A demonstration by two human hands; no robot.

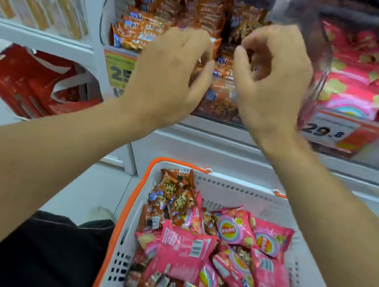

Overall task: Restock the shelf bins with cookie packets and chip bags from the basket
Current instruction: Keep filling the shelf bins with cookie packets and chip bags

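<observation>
Nearest the camera sits the white basket [223,186] with its orange rim, heaped with pink chip bags [184,252] and brown cookie packets [173,190] lying at mixed angles, no common direction among them. Beyond it, both hands are raised in front of the clear cookie bin [179,16] on the shelf. The left hand [167,72] has its fingers loosely curled; the right hand [272,74] curls likewise, thumb near forefinger. Motion blur hides whether either holds anything, so I cannot tell. In the bin, the stocked cookie packets stand on edge in rows, long axes running left to right. The chip bin [374,81] lies to the right. The likely risk: a packet dropped loosely could land flat or topple the standing rows, or slide out over the bin's low front lip.
</observation>
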